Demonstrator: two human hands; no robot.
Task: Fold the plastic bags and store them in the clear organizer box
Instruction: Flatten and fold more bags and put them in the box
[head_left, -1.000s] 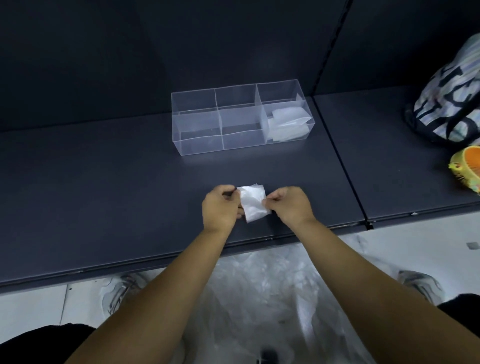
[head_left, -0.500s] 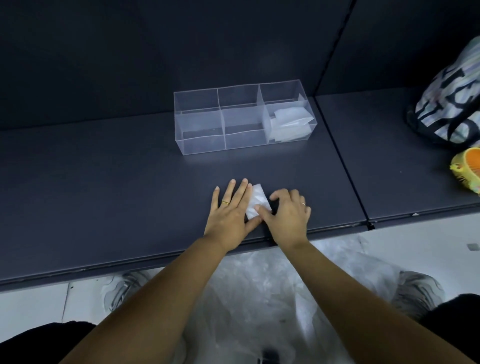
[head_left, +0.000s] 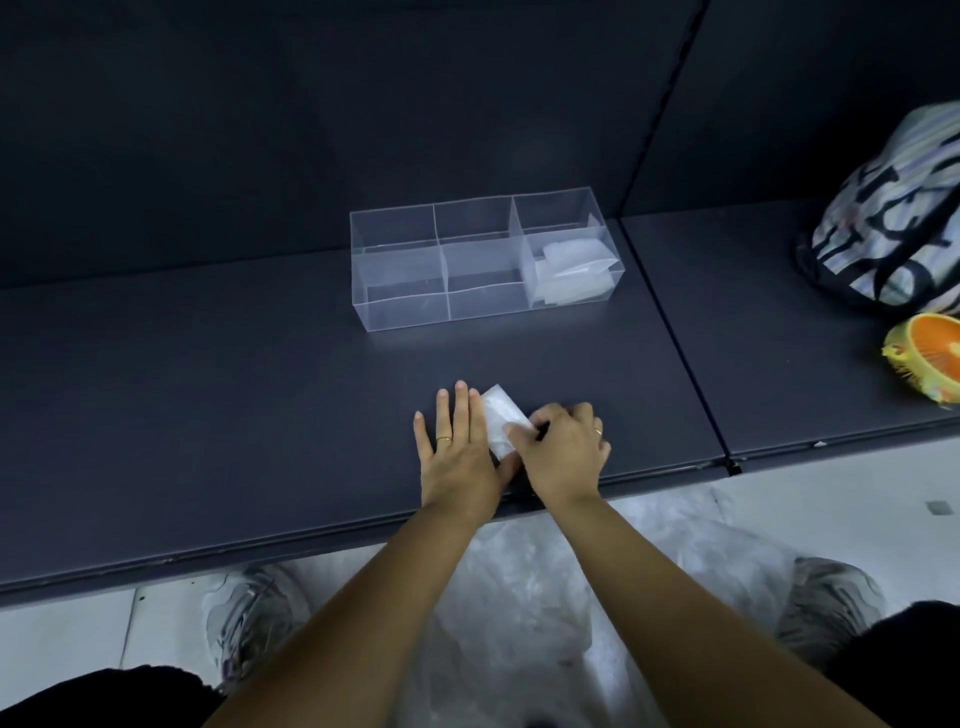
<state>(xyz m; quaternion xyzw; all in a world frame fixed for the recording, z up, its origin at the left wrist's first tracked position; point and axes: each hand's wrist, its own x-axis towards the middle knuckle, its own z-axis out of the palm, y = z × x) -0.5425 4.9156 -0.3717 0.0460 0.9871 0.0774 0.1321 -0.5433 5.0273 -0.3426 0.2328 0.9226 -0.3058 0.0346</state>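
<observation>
Dark grey shelf boards and a dark back panel fill most of the view. On the shelf, near its front edge, lies the small white folded plastic bag, now reduced to a compact rectangle set at a slant.

A second ago both hands pinched it up off the surface; since then it has been laid down and is being pressed flat. The left hand lies open on the shelf, fingers straight, its index-finger side against the bag's left edge. The right hand keeps a closed grip on the bag's right edge, fingers curled and the thumb on top.

By my reading the last fold is being creased, so this bag is nearly ready to go in.

Further back, well apart from the hands, stands the clear plastic organizer box with three sections across. Its right section holds a few folded white bags; the middle and left ones look empty.

Below the shelf edge, on the pale floor between two grey shoes, sits a loose heap of clear plastic bags, so plenty of folding seems to remain.

Off to the right rest a striped fabric bag and an orange and yellow round object.
</observation>
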